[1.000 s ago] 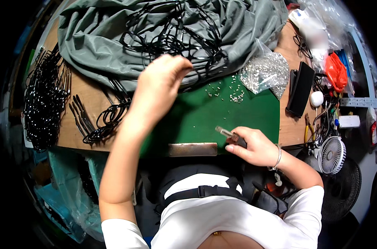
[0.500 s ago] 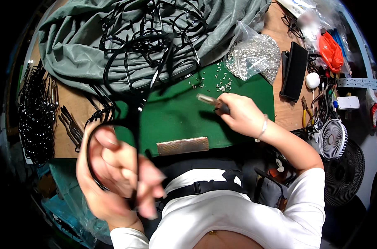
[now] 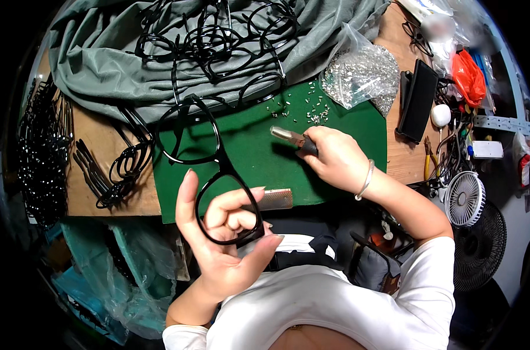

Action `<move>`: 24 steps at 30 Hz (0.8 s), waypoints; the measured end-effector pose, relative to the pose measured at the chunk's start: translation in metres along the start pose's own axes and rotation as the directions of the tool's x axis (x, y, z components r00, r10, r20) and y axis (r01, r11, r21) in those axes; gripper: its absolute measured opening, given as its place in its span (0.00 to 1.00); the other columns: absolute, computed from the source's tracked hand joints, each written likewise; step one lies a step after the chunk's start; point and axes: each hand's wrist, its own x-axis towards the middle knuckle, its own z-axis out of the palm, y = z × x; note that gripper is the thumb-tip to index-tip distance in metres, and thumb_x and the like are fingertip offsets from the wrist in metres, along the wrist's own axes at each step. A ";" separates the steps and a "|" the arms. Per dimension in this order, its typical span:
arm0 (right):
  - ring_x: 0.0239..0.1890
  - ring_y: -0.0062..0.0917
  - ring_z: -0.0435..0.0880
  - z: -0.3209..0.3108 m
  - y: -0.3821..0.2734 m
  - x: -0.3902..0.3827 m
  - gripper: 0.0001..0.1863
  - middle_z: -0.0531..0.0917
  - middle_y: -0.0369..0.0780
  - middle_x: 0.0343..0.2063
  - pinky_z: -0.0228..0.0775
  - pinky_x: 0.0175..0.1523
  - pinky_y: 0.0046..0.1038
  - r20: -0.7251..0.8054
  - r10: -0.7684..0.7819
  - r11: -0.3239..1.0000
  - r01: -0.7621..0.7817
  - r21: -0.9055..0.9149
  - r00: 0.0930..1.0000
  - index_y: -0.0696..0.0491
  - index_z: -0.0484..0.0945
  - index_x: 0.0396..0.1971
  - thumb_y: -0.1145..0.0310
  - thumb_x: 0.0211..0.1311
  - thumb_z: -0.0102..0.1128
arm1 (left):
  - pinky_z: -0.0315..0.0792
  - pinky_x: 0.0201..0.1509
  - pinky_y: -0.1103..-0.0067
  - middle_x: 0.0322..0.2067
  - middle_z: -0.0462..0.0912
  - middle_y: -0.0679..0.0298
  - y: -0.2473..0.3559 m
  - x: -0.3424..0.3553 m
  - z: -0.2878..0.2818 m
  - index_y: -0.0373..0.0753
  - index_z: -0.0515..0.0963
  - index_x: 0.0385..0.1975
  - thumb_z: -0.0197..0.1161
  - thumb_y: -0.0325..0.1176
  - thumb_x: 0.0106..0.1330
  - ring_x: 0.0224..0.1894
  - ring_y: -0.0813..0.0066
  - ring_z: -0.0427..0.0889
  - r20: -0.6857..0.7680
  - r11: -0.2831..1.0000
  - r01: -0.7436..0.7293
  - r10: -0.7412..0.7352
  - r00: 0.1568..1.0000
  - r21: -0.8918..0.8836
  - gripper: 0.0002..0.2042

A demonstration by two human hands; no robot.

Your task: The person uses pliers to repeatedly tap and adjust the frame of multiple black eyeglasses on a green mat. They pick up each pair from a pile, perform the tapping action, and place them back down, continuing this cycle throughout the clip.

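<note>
My left hand [image 3: 218, 262] holds a black eyeglass frame [image 3: 220, 157] without lenses, its fingers curled through and around the nearer rim. The farther rim reaches over the green mat [image 3: 253, 154]. To the right, my right hand [image 3: 338, 156] is closed round the dark grips of what look like pliers [image 3: 287, 136], their metal nose pointing left over the mat. The grips are mostly hidden in the palm. Small silvery metal parts [image 3: 317, 114] lie scattered beyond the pliers. Below the mat's middle, a perforated metal strip [image 3: 276, 199] sits along the edge, partly covered by my left fingers.
More black eyeglass frames [image 3: 218, 44] lie heaped on a grey cloth [image 3: 101, 70] at the back. A clear bag of silvery parts [image 3: 358, 76] sits back right, near a black phone-like slab [image 3: 418, 100]. Dark frame parts [image 3: 43, 157] pile at left. A white fan [image 3: 464, 198] stands right.
My left hand has moved right and the eyeglass frame has come lower, away from the heap, its far rim now over the mat. The right hand with the pliers has shifted slightly left.
</note>
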 end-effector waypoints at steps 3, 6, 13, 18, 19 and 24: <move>0.30 0.40 0.74 0.006 0.001 -0.002 0.08 0.74 0.46 0.23 0.65 0.36 0.37 -0.064 -0.080 0.990 0.071 -0.122 0.995 0.58 0.69 0.25 0.72 0.44 0.55 | 0.72 0.38 0.80 0.45 0.66 0.48 -0.006 0.002 0.005 0.42 0.29 0.60 0.59 0.12 0.44 0.29 0.78 0.74 -0.007 1.000 0.021 -0.022 1.000 -0.020 0.49; 0.30 0.39 0.74 0.002 -0.004 -0.008 0.07 0.73 0.45 0.23 0.65 0.35 0.37 -0.080 -0.069 0.998 0.068 -0.017 0.994 0.58 0.69 0.25 0.73 0.44 0.55 | 0.72 0.40 0.80 0.47 0.66 0.48 -0.009 0.003 0.005 0.42 0.30 0.60 0.58 0.12 0.45 0.31 0.76 0.76 -0.011 0.987 -0.055 0.058 0.998 0.150 0.48; 0.24 0.32 0.74 -0.017 -0.063 -0.037 0.10 0.73 0.41 0.23 0.66 0.30 0.26 -0.137 -0.110 0.737 0.173 0.653 0.984 0.58 0.71 0.28 0.77 0.43 0.60 | 0.72 0.41 0.84 0.51 0.63 0.46 -0.014 0.005 0.012 0.35 0.36 0.57 0.58 0.13 0.46 0.37 0.73 0.76 -0.040 0.932 -0.108 0.130 0.991 0.346 0.42; 0.27 0.17 0.73 -0.009 -0.067 -0.038 0.09 0.74 0.37 0.24 0.65 0.31 0.20 -0.061 -0.022 0.599 0.062 0.799 0.998 0.58 0.69 0.29 0.71 0.52 0.58 | 0.69 0.44 0.85 0.52 0.64 0.50 -0.013 0.001 0.020 0.40 0.35 0.59 0.58 0.15 0.47 0.39 0.79 0.73 -0.109 0.920 -0.040 0.090 0.990 0.390 0.43; 0.29 0.14 0.72 -0.007 -0.067 -0.039 0.09 0.74 0.35 0.25 0.65 0.31 0.18 -0.020 0.018 0.510 0.008 0.860 1.000 0.58 0.69 0.29 0.69 0.53 0.57 | 0.69 0.44 0.86 0.52 0.64 0.51 -0.016 0.001 0.020 0.40 0.35 0.58 0.59 0.15 0.47 0.38 0.80 0.73 -0.102 0.913 -0.071 0.122 0.987 0.403 0.43; 0.30 0.12 0.68 -0.021 -0.065 -0.027 0.10 0.72 0.31 0.26 0.62 0.36 0.15 0.390 -0.061 0.215 -0.369 0.904 0.919 0.57 0.69 0.28 0.67 0.55 0.57 | 0.73 0.43 0.83 0.49 0.67 0.49 -0.006 0.006 0.014 0.33 0.40 0.56 0.60 0.15 0.47 0.38 0.75 0.74 -0.060 0.945 -0.026 0.048 0.997 0.327 0.40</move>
